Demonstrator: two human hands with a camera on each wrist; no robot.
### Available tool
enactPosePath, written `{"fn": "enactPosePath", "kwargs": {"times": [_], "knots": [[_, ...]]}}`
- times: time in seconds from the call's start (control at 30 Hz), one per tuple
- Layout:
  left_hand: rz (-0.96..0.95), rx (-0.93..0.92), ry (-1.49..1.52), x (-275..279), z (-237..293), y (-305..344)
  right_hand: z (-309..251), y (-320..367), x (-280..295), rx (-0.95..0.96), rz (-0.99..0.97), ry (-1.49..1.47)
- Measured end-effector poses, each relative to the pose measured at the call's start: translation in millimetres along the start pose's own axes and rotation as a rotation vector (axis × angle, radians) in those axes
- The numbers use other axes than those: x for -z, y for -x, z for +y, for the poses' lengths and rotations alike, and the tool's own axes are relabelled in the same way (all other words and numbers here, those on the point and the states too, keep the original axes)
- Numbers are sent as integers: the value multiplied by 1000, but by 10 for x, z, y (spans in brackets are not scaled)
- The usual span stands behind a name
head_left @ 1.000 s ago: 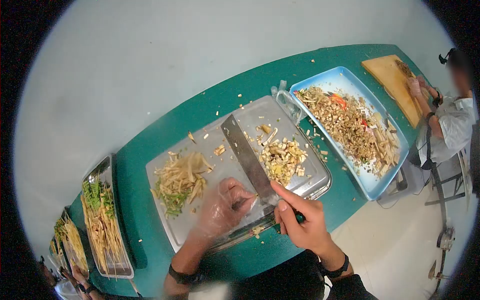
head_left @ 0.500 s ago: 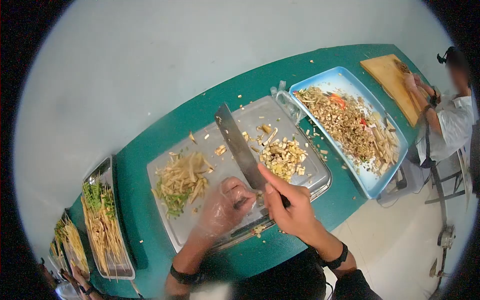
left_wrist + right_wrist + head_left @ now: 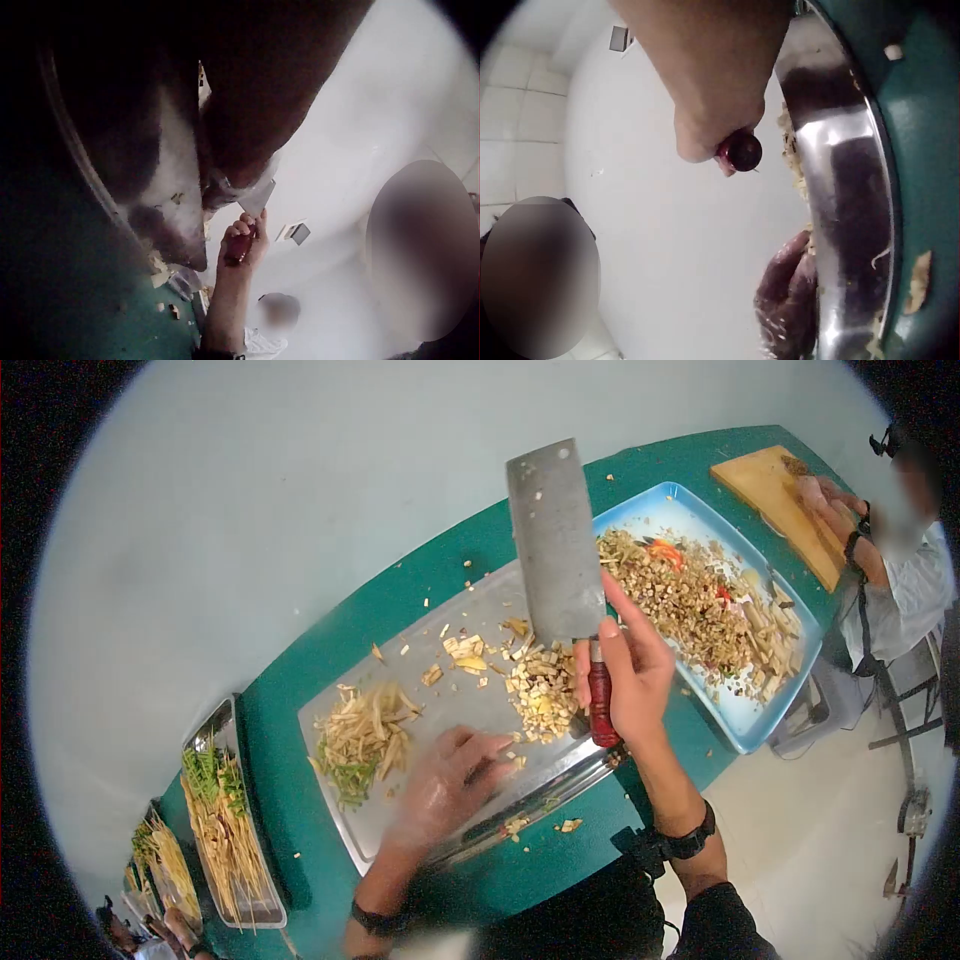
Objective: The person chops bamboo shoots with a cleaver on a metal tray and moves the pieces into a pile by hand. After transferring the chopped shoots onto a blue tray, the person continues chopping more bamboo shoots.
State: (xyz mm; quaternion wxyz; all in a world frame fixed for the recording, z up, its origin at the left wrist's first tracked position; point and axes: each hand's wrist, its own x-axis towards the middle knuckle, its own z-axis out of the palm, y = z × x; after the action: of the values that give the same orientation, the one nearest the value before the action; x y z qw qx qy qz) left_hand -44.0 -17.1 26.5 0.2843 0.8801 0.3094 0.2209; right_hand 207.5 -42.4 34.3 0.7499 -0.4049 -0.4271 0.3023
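Observation:
My right hand (image 3: 640, 680) grips a cleaver (image 3: 556, 545) by its dark red handle. In the head view the broad blade points up and away, with a few bits stuck to it. The handle's round end (image 3: 744, 151) shows in the right wrist view. My left hand (image 3: 452, 782), in a clear plastic glove, is low over the metal tray (image 3: 450, 710), fingers extended toward small cut pieces (image 3: 517, 760). A heap of diced pale vegetable (image 3: 543, 695) lies by the cleaver handle. Pale strips with green pieces (image 3: 368, 730) are heaped left of my left hand.
A blue-rimmed tray (image 3: 742, 735) of chopped food stands at the right. Farther right, another person works at a wooden board (image 3: 765, 485). Trays of long stalks (image 3: 225, 820) stand at the left. Scraps (image 3: 568, 825) lie along the front edge of the green table (image 3: 560, 860).
The cleaver has risen from beside my left hand and swung right, its flat side now facing the head camera. My left fingers have loosened and extended. More cut pieces lie left of the diced heap.

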Motion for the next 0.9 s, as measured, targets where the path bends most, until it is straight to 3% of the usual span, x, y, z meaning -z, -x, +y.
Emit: {"fn": "enactPosePath", "kwargs": {"times": [0.3, 0.4, 0.47, 0.5, 0.57, 0.7, 0.77, 0.9], "knots": [[137, -57, -116, -371, 99, -428, 114, -52, 125, 23, 95, -35], [161, 44, -18, -333, 242, -406, 146, -55, 145, 30, 96, -57], [163, -231, -196, -259, 257, -271, 159, -52, 150, 51, 89, -65], [160, -231, -197, -254, 305, -188, 162, -54, 155, 50, 91, -67], [-167, -278, -228, -258, 391, 24, 173, -56, 151, 62, 98, -63], [-286, -377, -180, -495, 463, 240, 145, -47, 125, 39, 110, -79], [-439, -433, -317, -510, 535, 228, 143, -45, 122, 43, 123, -44], [-481, -414, -289, -629, 491, 295, 118, -41, 110, 43, 132, -40]]}}
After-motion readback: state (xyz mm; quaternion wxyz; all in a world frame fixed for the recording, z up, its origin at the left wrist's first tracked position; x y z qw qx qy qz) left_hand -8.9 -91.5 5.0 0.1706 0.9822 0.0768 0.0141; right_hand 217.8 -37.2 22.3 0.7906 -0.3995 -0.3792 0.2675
